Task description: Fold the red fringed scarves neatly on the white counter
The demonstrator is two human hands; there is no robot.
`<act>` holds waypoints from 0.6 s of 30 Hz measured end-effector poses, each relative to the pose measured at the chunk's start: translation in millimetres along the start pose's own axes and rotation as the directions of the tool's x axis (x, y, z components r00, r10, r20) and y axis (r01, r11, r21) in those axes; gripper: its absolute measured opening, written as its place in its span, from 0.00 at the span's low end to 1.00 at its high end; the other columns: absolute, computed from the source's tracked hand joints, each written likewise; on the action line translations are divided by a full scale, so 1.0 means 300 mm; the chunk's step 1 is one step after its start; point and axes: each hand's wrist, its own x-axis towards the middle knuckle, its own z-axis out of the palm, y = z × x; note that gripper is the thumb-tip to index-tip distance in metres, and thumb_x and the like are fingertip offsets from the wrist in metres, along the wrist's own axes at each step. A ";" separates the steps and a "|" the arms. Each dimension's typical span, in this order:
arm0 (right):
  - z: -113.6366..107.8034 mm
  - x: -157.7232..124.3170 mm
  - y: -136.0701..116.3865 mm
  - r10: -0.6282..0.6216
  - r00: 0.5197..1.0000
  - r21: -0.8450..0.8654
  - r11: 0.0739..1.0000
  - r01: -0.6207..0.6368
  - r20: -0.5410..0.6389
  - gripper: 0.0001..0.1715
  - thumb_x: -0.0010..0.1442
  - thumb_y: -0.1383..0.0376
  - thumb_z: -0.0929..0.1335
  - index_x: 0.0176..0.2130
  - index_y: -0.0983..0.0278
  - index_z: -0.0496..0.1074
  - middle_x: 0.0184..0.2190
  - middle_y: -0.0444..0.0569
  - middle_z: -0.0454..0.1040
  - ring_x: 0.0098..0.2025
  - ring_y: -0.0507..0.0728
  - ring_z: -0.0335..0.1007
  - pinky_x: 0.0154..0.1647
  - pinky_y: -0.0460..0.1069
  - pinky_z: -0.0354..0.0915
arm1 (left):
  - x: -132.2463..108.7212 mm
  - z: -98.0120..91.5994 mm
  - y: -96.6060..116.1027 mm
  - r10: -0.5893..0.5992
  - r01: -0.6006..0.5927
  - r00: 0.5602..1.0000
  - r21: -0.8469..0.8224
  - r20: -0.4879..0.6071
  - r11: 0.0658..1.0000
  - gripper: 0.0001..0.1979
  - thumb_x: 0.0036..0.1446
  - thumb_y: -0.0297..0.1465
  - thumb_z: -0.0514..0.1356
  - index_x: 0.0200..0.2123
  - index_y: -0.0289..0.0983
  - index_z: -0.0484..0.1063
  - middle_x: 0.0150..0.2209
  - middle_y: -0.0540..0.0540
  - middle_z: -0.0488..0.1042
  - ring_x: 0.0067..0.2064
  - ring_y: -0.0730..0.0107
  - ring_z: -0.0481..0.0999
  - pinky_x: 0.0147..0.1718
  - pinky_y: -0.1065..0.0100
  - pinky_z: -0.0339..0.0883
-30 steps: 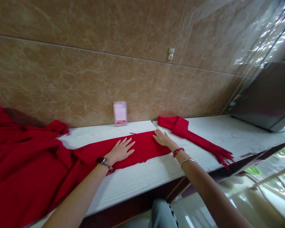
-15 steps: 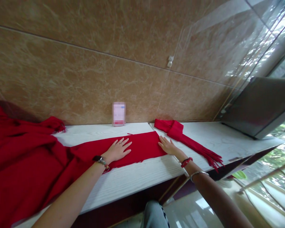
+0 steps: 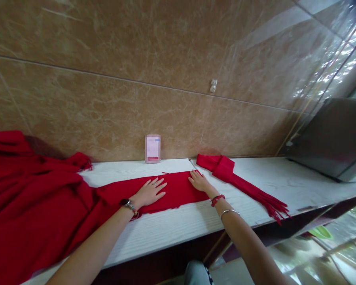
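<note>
A flattened band of red scarf (image 3: 180, 194) lies along the white tabletop and runs left into a large loose heap of red cloth (image 3: 32, 213). My left hand (image 3: 150, 192) rests flat on the middle of this band, fingers spread. Near the band's right end, my right hand (image 3: 200, 182) lies palm down on the cloth with its fingers stretched out. Neither hand grips anything. To the right of my right hand is another red scarf (image 3: 224, 168), folded over itself, its fringed tail pointing toward the front edge.
A phone-like upright object (image 3: 153, 149), its face blurred, leans against the brown tiled wall (image 3: 112, 111). At the far right stands a dark grey box-shaped object (image 3: 326, 134) on the white tabletop (image 3: 154, 229). Below the front edge shows a knee (image 3: 196, 273).
My right hand has moved left from the band's right edge onto the cloth. My left hand stays on the band. The whole view has shifted slightly.
</note>
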 end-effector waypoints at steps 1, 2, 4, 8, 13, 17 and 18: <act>-0.001 -0.006 0.030 0.043 0.999 0.010 0.999 -0.043 -0.005 0.24 0.64 0.61 0.54 0.57 0.64 0.59 0.57 0.60 0.60 0.59 0.64 0.52 0.52 0.65 0.55 | 0.000 0.000 0.000 0.001 -0.001 1.000 0.003 0.002 1.000 0.25 0.62 0.44 0.42 0.61 0.44 0.51 0.63 0.47 0.47 0.63 0.61 0.44 0.58 0.56 0.40; -0.005 -0.012 0.056 0.095 0.995 0.021 0.995 -0.095 -0.012 0.24 0.64 0.62 0.54 0.57 0.65 0.59 0.57 0.61 0.60 0.59 0.65 0.52 0.52 0.66 0.54 | 0.000 0.000 -0.001 0.001 -0.001 1.000 0.004 0.001 1.000 0.25 0.62 0.44 0.42 0.61 0.44 0.51 0.63 0.47 0.47 0.63 0.61 0.44 0.58 0.56 0.40; -0.019 -0.015 0.088 0.197 0.979 0.041 0.980 -0.195 -0.046 0.26 0.63 0.63 0.53 0.58 0.69 0.56 0.58 0.65 0.57 0.60 0.67 0.49 0.52 0.68 0.52 | 0.000 0.003 -0.003 0.002 -0.002 1.000 0.000 -0.007 1.000 0.25 0.62 0.44 0.42 0.60 0.45 0.51 0.63 0.48 0.46 0.63 0.61 0.44 0.58 0.56 0.39; -0.055 0.013 0.037 0.212 0.963 0.116 0.974 -0.195 -0.166 0.29 0.64 0.62 0.51 0.62 0.71 0.47 0.62 0.61 0.47 0.64 0.63 0.37 0.58 0.64 0.45 | 0.003 0.010 -0.007 0.005 -0.005 1.000 -0.007 -0.012 1.000 0.25 0.62 0.44 0.42 0.60 0.46 0.51 0.63 0.48 0.47 0.63 0.61 0.44 0.58 0.56 0.40; -0.060 0.016 -0.134 -0.211 0.967 0.273 0.931 0.244 -0.146 0.31 0.63 0.57 0.53 0.62 0.67 0.48 0.63 0.56 0.46 0.64 0.59 0.36 0.60 0.60 0.44 | 0.000 0.001 0.000 -0.002 0.002 1.000 -0.016 -0.009 1.000 0.27 0.61 0.46 0.41 0.61 0.44 0.49 0.63 0.47 0.47 0.63 0.63 0.44 0.58 0.57 0.39; -0.057 -0.013 -0.175 -0.279 0.959 0.223 0.940 0.260 0.058 0.30 0.64 0.56 0.53 0.61 0.66 0.50 0.62 0.55 0.49 0.63 0.60 0.41 0.59 0.62 0.45 | -0.018 -0.017 0.008 -0.038 0.038 0.999 -0.017 0.012 0.999 0.28 0.61 0.46 0.41 0.61 0.42 0.48 0.63 0.47 0.46 0.64 0.65 0.43 0.58 0.58 0.38; -0.059 -0.017 -0.172 -0.273 0.959 0.208 0.945 0.251 0.080 0.30 0.64 0.56 0.53 0.61 0.65 0.50 0.62 0.55 0.49 0.63 0.60 0.41 0.59 0.62 0.46 | -0.022 -0.021 0.008 -0.050 0.050 0.999 -0.018 0.017 0.999 0.28 0.61 0.46 0.41 0.61 0.42 0.48 0.63 0.46 0.46 0.64 0.65 0.43 0.58 0.58 0.38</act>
